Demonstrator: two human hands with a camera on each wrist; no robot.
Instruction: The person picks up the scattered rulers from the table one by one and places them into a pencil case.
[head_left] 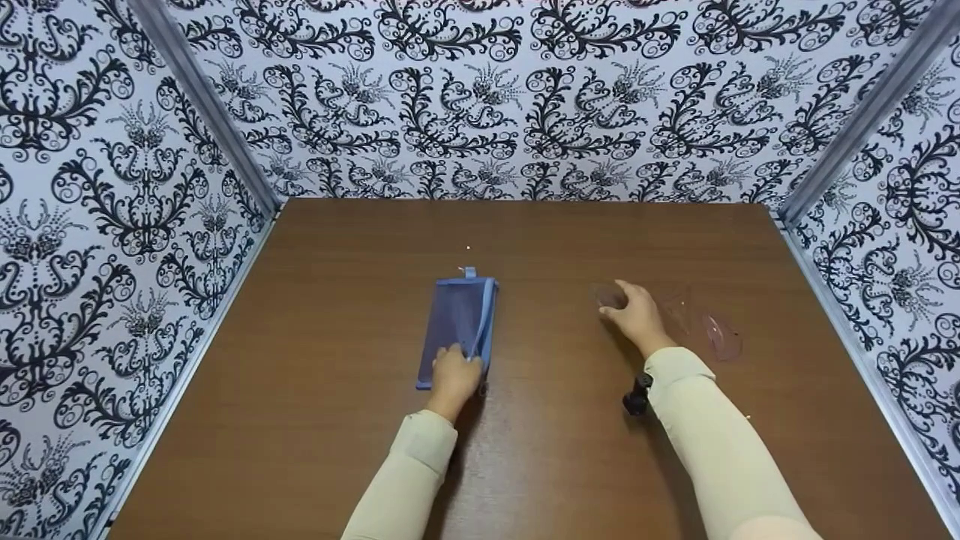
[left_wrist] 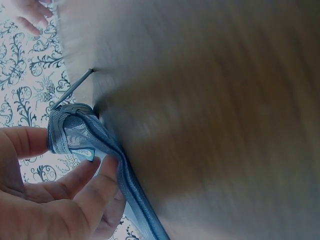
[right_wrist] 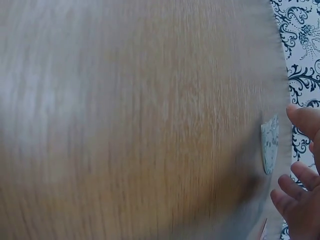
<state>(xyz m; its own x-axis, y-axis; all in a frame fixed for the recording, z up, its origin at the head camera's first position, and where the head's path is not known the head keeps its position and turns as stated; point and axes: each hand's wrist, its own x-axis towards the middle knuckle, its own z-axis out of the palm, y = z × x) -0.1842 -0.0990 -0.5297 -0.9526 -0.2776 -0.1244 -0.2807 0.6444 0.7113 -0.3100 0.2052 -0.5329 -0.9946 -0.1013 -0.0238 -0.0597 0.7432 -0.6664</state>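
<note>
My left hand (head_left: pixel 455 377) grips the near right edge of a blue mesh zipper pouch (head_left: pixel 454 315), which lies flat on the table. In the left wrist view the thumb and fingers pinch the bunched end of the pouch (left_wrist: pixel 75 131), and a thin zipper pull sticks out from it. The right hand (head_left: pixel 636 311) hovers low to the right, thumb and fingers spread around a small clear plastic piece (head_left: pixel 609 297). The right wrist view shows a gap between those fingers and the shiny clear piece (right_wrist: pixel 270 146); its exact kind cannot be told.
Right of the right hand lie a faint clear triangular piece (head_left: pixel 681 311) and a pinkish clear half-round piece (head_left: pixel 721 337), like a protractor. A brown wooden table (head_left: pixel 337 465) is bounded by patterned walls (head_left: pixel 465 97). A black device (head_left: pixel 637 395) hangs at the right wrist.
</note>
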